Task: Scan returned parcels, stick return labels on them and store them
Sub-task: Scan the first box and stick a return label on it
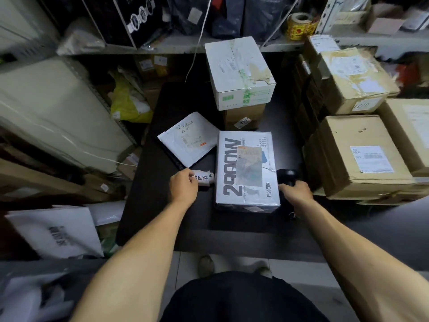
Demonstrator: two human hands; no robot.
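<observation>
Nearest us: dark shorts [243, 298] and two shoes on a tiled floor, then both forearms reaching over a dark counter [162, 205]. Item one: left hand [183, 185], fingers curled and pinching a white return-label roll [204, 178] with printed characters, lying just left of the parcel. Item two: right hand [296, 192], fingers wrapped round a black handheld scanner [286, 180], touching the parcel's right side. Item three: grey-white parcel [247, 170] printed with large figures, lying flat at the counter's middle between our hands, a shipping label [249, 162] on its top face. Item four: a flat white mailer [189, 138] just beyond the left hand, handwriting on it. Item five: a taped white box [239, 70] stacked on a brown carton [243, 117] further back. Item six: brown cartons [362, 154] stacked to the right, shelving with bags and a yellow sticker roll [300, 25] behind. Progress, in our judgement: early for this parcel, with scanner and roll both in hand, no return label visibly stuck on it, storing yet to come. Whether it is scanned we cannot tell. Hidden or unclear: the scanner's lower body behind the parcel, the left fingertips under the hand, the small print throughout.
</observation>
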